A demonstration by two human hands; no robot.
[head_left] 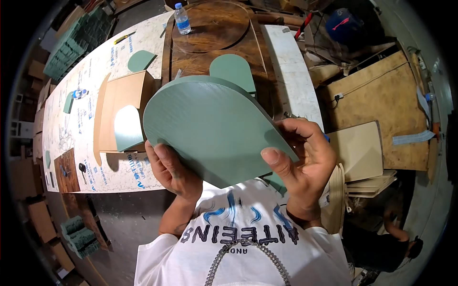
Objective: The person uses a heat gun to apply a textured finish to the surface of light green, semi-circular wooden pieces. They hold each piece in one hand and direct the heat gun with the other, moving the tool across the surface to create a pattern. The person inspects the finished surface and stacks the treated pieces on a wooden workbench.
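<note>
A flat green panel (pixel 210 124) with one rounded end is held up before my chest, tilted, its broad face toward me. My left hand (pixel 177 174) grips its lower left edge, thumb on the face. On the opposite edge, my right hand (pixel 307 162) has its thumb pressed on the face and its fingers behind, partly hidden. Just beyond lies a similar green panel (pixel 231 69) on a dark wooden board (pixel 205 40). To the left, another rounded panel (pixel 128 126), bright with glare, leans against a brown cardboard box (pixel 119 95).
The white printed tabletop (pixel 129 171) carries a water bottle (pixel 80 93), a yellow-handled tool (pixel 125 38) and a green piece (pixel 141 60). Another bottle (pixel 182 19) stands on the dark board. Green pieces are stacked far left (pixel 78 45). At right are cream panels (pixel 358 150); a person (pixel 386 243) crouches lower right.
</note>
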